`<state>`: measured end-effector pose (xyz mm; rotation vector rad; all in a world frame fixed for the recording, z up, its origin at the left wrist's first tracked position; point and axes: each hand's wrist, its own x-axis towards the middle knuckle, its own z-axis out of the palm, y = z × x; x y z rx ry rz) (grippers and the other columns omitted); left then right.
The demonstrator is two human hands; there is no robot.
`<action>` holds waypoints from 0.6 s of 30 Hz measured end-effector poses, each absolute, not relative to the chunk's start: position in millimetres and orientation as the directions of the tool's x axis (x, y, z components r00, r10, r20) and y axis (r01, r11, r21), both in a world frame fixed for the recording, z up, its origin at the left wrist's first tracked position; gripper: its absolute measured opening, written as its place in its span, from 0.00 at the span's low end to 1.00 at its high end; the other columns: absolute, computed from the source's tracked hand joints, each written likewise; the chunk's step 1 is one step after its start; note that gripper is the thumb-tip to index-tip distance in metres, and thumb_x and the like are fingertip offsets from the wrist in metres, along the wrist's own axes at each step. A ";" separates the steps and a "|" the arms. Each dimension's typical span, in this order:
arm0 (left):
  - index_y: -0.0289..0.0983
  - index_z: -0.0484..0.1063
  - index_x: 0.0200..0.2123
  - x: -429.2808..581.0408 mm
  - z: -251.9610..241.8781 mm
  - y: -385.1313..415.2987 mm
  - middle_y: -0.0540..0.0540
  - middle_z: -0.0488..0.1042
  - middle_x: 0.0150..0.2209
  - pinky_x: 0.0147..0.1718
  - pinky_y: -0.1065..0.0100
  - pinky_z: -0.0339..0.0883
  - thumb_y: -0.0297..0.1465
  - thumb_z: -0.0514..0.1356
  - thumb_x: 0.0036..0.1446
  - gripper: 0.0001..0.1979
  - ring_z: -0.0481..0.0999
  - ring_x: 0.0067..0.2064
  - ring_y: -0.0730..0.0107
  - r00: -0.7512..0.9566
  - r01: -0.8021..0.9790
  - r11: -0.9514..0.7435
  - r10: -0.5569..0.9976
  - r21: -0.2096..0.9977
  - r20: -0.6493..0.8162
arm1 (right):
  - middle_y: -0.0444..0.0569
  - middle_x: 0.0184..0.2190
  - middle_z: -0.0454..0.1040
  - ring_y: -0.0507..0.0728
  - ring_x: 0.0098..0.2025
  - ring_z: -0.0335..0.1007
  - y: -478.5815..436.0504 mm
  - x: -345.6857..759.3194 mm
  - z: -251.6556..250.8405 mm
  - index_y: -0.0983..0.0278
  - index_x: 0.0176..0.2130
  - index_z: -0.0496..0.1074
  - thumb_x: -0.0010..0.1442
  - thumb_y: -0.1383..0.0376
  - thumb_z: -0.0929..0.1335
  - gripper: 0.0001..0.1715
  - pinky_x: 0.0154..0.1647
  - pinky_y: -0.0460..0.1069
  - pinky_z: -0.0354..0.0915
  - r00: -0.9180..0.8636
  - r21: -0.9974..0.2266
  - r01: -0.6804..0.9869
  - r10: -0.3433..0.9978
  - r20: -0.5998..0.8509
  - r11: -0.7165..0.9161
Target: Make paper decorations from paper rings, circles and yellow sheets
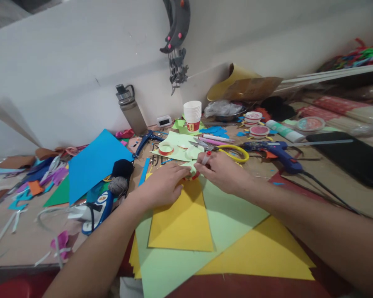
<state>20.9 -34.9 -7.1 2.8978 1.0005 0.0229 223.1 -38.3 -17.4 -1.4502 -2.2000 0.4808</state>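
My right hand is closed round a pen with a pale barrel and a red end. It works close over a small red-rimmed ring, partly hidden between my hands. My left hand lies low over a yellow sheet, fingers stretched towards the ring and touching its near side. That sheet rests on a larger pale green sheet. Just beyond my hands, a second paper ring sits on a cut piece of pale green paper.
Yellow-handled scissors and a blue glue gun lie to the right, near a black phone-like slab. Stacked paper cups and a bottle stand at the back. Blue card and scraps cover the left.
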 end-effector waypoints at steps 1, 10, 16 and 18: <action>0.36 0.69 0.52 20.8 -7.3 -34.7 0.41 0.71 0.55 0.55 0.56 0.64 0.25 0.53 0.57 0.19 0.67 0.57 0.57 0.788 0.615 -0.785 0.616 0.076 -0.012 | 0.43 0.19 0.66 0.53 0.24 0.59 -38.5 222.8 -17.0 0.61 0.25 0.63 0.64 0.62 0.60 0.16 0.27 0.48 0.51 -0.343 -0.518 0.762 0.921 0.185 0.388; 0.35 0.67 0.55 20.1 -7.5 -33.8 0.40 0.69 0.57 0.57 0.56 0.62 0.27 0.54 0.57 0.21 0.65 0.59 0.56 0.788 0.616 -0.784 0.615 0.082 -0.033 | 0.43 0.18 0.67 0.52 0.22 0.59 -39.7 223.9 -11.8 0.61 0.24 0.63 0.64 0.64 0.61 0.16 0.26 0.48 0.51 -0.346 -0.468 0.791 0.919 0.189 0.394; 0.36 0.67 0.54 20.5 -5.9 -33.7 0.41 0.71 0.55 0.56 0.56 0.62 0.26 0.54 0.56 0.22 0.66 0.57 0.56 0.790 0.613 -0.784 0.611 0.094 -0.047 | 0.46 0.22 0.72 0.54 0.27 0.65 -42.8 221.2 -17.4 0.62 0.27 0.67 0.63 0.63 0.60 0.15 0.28 0.48 0.54 -0.370 -0.480 0.768 0.906 0.207 0.424; 0.35 0.67 0.53 21.0 -4.9 -34.0 0.41 0.72 0.53 0.56 0.56 0.62 0.26 0.54 0.55 0.21 0.67 0.56 0.57 0.792 0.610 -0.785 0.608 0.109 -0.048 | 0.48 0.24 0.73 0.55 0.28 0.67 -43.6 220.1 -18.3 0.62 0.28 0.68 0.64 0.63 0.59 0.15 0.29 0.48 0.55 -0.387 -0.485 0.754 0.896 0.217 0.443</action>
